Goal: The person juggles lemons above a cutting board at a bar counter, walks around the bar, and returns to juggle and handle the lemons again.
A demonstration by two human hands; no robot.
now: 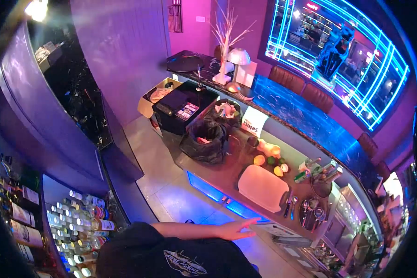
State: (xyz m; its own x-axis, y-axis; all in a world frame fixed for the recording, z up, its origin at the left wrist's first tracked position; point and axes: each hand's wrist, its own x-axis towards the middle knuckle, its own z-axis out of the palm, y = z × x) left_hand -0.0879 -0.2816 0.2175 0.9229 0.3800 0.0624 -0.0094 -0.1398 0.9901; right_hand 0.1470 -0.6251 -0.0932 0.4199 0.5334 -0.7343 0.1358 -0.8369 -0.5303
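My left hand [240, 229] reaches across the front of my black shirt [194, 257], its fingers stretched out and apart, holding nothing. It is nearest to the front of the bar counter, by a blue-lit cabinet [206, 189]; whether it touches the counter I cannot tell. My right hand is out of view. On the counter beyond lies a light cutting board [263, 187]. Behind the board sit several citrus fruits, among them an orange [259, 160] and a lemon [278, 171]. Metal bar tools [312, 211] lie to the board's right.
A black-lined bin bag [204, 143] stands at the counter's left end, near a cardboard box [147, 105]. Many bottles [81, 227] fill the lower left. A raised marble bar top [306, 123] runs behind the counter. Floor tiles [164, 192] show between counter and back shelves.
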